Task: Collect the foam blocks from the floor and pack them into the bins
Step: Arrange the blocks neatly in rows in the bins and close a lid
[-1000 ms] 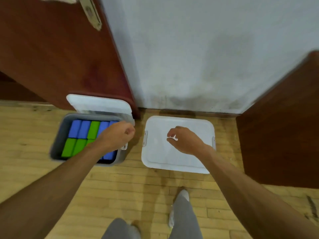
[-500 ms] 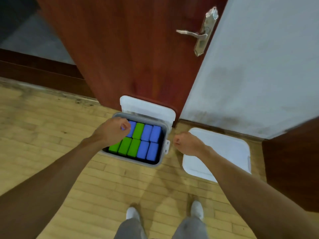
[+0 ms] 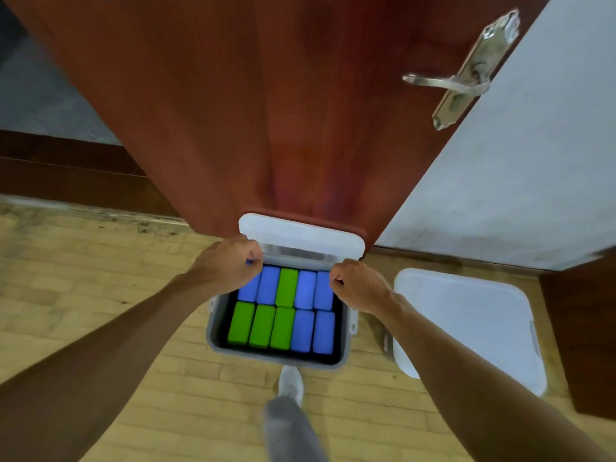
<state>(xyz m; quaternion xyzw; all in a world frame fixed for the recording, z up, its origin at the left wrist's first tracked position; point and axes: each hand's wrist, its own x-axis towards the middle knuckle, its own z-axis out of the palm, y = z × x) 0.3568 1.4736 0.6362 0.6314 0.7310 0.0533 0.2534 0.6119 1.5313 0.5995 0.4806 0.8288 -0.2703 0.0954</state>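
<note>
An open grey bin [image 3: 213, 341] stands on the wooden floor, filled with two rows of blue foam blocks [image 3: 305, 330] and green foam blocks [image 3: 261, 325]. Its white lid [image 3: 300, 233] leans upright against the door behind it. My left hand [image 3: 226, 265] has its fingers curled round the lid's lower left corner. Fingers also curled, my right hand [image 3: 360, 285] sits against the lid's lower right edge over the bin's back right corner; whether it holds the lid is unclear.
A second bin closed with a white lid [image 3: 466, 325] sits to the right on the floor. The red-brown door [image 3: 250, 111] with a metal handle [image 3: 463, 81] rises behind. Dark wooden furniture [image 3: 580, 328] stands far right. My shoe [image 3: 290, 383] is just before the bin.
I have stepped closer, so the open bin is now centred below me. Both hands moved forward from the bin's sides up to the lower edge of the leaning lid.
</note>
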